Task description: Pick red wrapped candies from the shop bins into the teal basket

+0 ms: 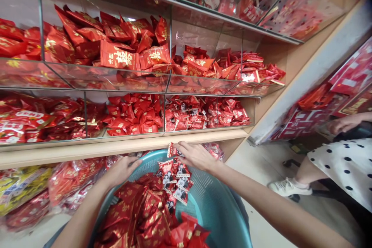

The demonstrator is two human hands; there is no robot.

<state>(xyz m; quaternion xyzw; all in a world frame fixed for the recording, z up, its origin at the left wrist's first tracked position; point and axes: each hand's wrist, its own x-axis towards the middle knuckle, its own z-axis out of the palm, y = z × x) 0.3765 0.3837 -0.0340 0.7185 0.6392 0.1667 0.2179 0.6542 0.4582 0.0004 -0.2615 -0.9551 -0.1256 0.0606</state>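
A teal plastic basket (229, 209) with perforated sides stands below the shelf. My left hand (124, 168) is closed over its far left rim. My right hand (197, 157) is above the far rim, fingers closed on a small red candy packet (172, 149) with a cream edge. Several small packets with black-and-white figures (177, 182) lie in the basket under that hand. Larger shiny red packets with gold print (154, 209) fill its left and front part. The underside of my right fingers is hidden.
Wooden shelves (203, 137) with clear dividers hold red packets in several compartments; similar small figure packets (186, 110) sit in a lower one. Bagged goods (77, 180) lie beneath. At the right, a person in a dotted skirt (345, 166) is seated near red bags (308, 120).
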